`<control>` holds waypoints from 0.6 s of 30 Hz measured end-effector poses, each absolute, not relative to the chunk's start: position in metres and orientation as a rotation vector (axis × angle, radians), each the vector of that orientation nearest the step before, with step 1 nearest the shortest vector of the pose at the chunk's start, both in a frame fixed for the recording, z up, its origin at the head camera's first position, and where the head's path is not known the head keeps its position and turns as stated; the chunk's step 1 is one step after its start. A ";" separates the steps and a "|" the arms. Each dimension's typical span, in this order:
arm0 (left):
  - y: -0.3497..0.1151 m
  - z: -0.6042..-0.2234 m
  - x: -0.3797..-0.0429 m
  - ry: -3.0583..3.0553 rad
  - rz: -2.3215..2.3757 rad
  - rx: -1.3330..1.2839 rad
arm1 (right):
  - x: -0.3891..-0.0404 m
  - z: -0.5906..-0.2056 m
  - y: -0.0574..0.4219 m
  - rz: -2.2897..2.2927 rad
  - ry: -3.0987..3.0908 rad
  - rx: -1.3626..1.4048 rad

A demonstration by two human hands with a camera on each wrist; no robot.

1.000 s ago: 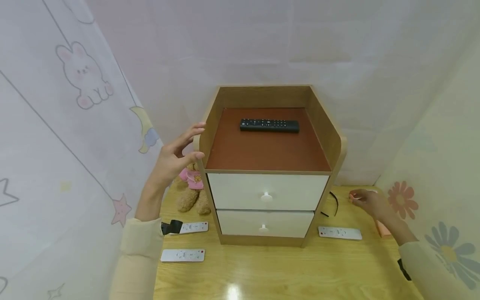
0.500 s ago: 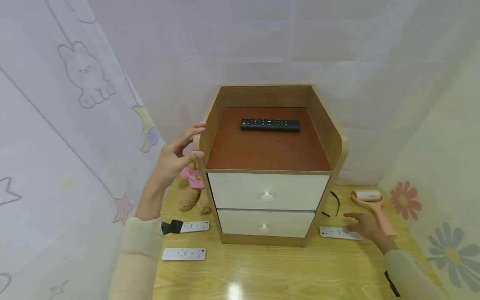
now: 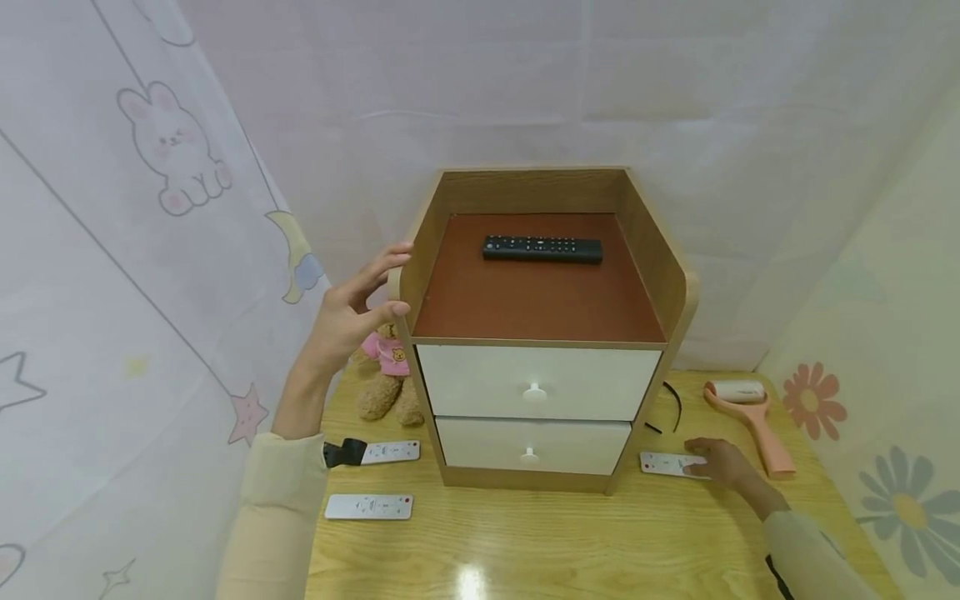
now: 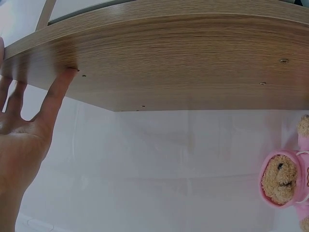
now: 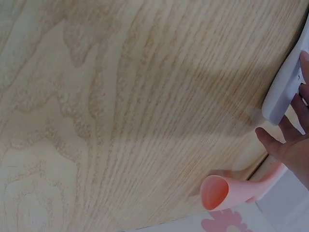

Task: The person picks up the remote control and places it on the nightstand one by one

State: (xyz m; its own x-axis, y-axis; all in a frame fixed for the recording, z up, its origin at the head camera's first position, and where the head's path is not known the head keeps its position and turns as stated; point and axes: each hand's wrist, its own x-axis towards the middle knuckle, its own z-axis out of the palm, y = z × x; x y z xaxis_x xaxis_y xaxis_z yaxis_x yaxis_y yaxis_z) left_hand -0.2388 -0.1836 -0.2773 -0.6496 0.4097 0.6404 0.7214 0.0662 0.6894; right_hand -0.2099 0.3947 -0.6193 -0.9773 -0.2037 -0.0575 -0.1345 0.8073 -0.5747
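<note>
My left hand [image 3: 341, 325] rests with its fingertips against the left side panel of a small wooden cabinet [image 3: 684, 304]. In the left wrist view, the left hand's fingers [image 4: 55, 99] reach out fairly straight to the panel's outer face. On the right of the table, my right hand [image 3: 720, 463] is over the right end of a white remote control [image 3: 660, 464]. Seen from the right wrist, the remote control [image 5: 282, 92] lies beneath extended fingers, while one digit stands apart from its end. A black remote control [image 3: 542, 249] lies on the cabinet's brown top.
A pink lint roller [image 3: 767, 437] lies right of my right hand. Black strips [image 3: 675, 404] lie beside the cabinet. Left of it are a teddy bear [image 3: 392, 360] in pink and two white remotes, one [image 3: 393, 452] partly behind a black strap, one [image 3: 367, 507] nearer. Printed curtains surround the table.
My right hand has come away from the lint roller's head, moving toward me and onto the white remote control. The left hand stays at the cabinet's side panel.
</note>
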 end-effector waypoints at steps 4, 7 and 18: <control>-0.183 -0.277 -0.238 -2.074 -1.607 -1.137 | -0.206 -0.623 0.394 -0.865 2.898 -0.255; -0.183 -0.277 -0.238 -2.075 -1.610 -1.136 | -0.203 -0.627 0.394 -0.843 2.933 -0.260; -0.184 -0.278 -0.239 -2.105 -1.597 -1.102 | -0.188 -0.634 0.390 -0.753 3.029 -0.352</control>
State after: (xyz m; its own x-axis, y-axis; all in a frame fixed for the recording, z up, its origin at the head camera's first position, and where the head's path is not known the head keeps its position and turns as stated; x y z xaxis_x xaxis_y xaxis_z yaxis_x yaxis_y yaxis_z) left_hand -0.2388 -0.1840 -0.2780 -0.6707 0.4014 0.6237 0.7087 0.0988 0.6986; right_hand -0.1880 0.3901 -0.6336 -0.9749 -0.2162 0.0533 -0.2160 0.8598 -0.4627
